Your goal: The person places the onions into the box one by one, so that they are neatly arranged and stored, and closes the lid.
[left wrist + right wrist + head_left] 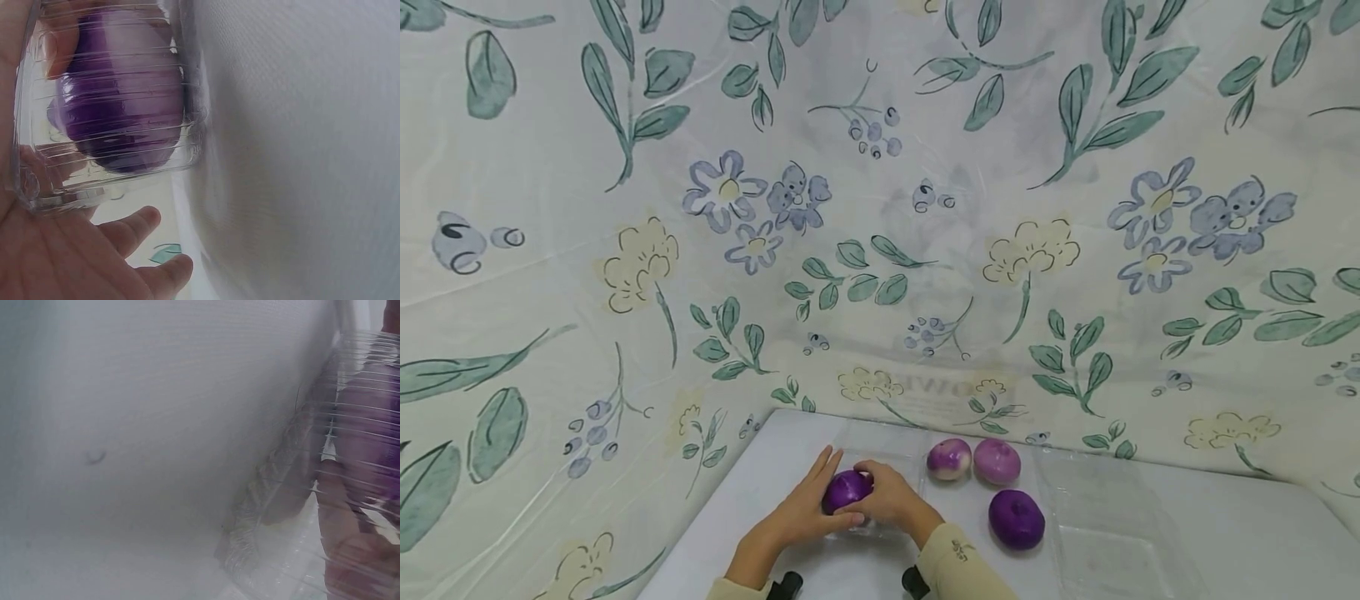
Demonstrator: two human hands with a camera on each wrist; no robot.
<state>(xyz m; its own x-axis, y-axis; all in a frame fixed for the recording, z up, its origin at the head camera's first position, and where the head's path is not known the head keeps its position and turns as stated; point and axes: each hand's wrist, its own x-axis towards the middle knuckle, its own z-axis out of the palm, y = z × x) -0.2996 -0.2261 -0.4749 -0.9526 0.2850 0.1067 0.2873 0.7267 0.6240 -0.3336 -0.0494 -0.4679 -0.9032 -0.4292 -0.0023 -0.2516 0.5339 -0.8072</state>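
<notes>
A purple onion [847, 490], glossy and paler on one side, sits within a clear ribbed plastic box [119, 147] on the white table. My right hand [891, 496] grips this onion from the right, with fingers curled over its top and thumb at the near side. My left hand [805, 508] lies along the left of the onion and box, its fingers extended and spread. In the left wrist view, the palm is beside the box wall. Through the plastic in the right wrist view, the onion [369, 425] and some fingers show only partly.
Right of the hands are two pink-purple onions [949, 460] [997, 462] and a dark purple onion [1017, 519]. Beyond them a clear plastic tray [1112, 542] lies on the white table [805, 425]. A floral cloth [880, 333] hangs behind the table.
</notes>
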